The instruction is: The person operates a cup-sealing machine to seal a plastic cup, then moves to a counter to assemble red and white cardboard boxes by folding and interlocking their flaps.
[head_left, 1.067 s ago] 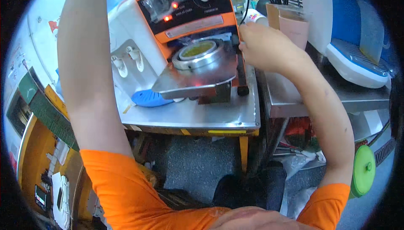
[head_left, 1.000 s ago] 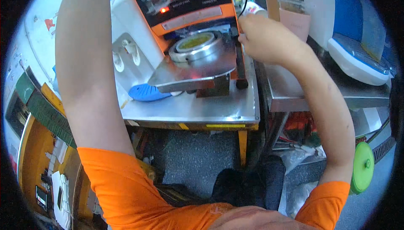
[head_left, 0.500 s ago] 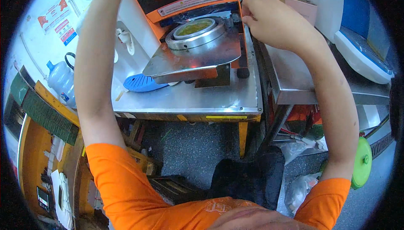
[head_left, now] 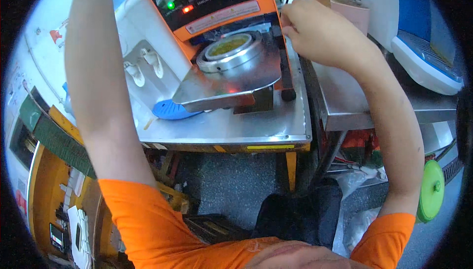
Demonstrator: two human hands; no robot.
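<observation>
An orange and black cup sealing machine [head_left: 221,20] stands on the metal-topped table [head_left: 231,133] in front of me, with a green and a red light lit on its panel. In the round metal ring [head_left: 229,62] of its tray sits a cup [head_left: 229,45] with yellow-green contents. My left forearm [head_left: 98,72] reaches up past the machine's left side; its hand lies beyond the top edge of the picture. At the machine's right side, my right hand [head_left: 310,30] is closed, its curled fingers against the orange edge. What they may grip is hidden.
Left of the machine, a white dispenser with two taps [head_left: 152,62] stands behind a blue slotted tray [head_left: 175,110]. A steel table [head_left: 345,99] adjoins on the right, carrying a white and blue appliance [head_left: 428,67]. A green round lid [head_left: 431,190] is low on the right.
My left forearm has shifted leftward and up, taking the hand out of the picture. The view has moved slightly, showing more of the taps. My right hand stays at the machine's side.
</observation>
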